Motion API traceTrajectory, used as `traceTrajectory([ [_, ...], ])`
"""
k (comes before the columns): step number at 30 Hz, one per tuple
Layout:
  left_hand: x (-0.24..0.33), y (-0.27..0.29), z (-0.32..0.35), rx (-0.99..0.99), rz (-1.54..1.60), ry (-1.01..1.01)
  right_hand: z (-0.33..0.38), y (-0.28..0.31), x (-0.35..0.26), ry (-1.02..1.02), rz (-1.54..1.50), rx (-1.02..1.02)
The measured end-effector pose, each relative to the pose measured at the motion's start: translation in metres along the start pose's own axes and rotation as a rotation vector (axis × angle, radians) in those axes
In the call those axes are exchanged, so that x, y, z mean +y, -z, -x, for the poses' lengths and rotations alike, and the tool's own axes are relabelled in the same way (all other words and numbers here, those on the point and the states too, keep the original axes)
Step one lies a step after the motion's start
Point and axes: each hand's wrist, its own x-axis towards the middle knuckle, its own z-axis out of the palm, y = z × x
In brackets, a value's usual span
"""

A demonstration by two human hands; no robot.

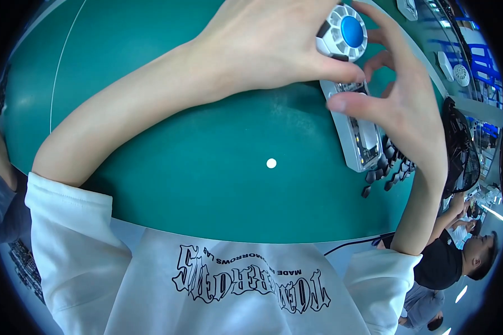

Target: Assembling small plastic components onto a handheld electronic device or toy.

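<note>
Green mat underneath everything, wide and flat. Left hand above the mat's far right part, fingers curled around a round white part with a blue centre, thumb pressed to its lower edge. Right hand just right of that part, half open, fingertips touching its rim, thumb over a grey oblong casing. Small black pieces heaped beside the casing. Tiny white dot left of the casing.
</note>
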Motion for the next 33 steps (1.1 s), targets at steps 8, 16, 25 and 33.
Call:
traceTrajectory([
  [8,0.004,0.014,-0.004,-0.166,-0.057,0.213,-0.025,0.005,-0.040,-0.255,0.171,-0.162],
  [16,0.009,0.009,-0.012,-0.230,-0.086,0.206,-0.023,0.014,-0.020,-0.250,0.114,-0.139],
  [25,-0.022,-0.002,0.002,0.078,-0.115,0.005,0.009,-0.003,0.000,0.011,0.278,-0.145],
  [33,-0.024,0.004,0.001,0.288,0.052,0.103,-0.043,0.026,0.032,-0.113,0.348,0.070],
])
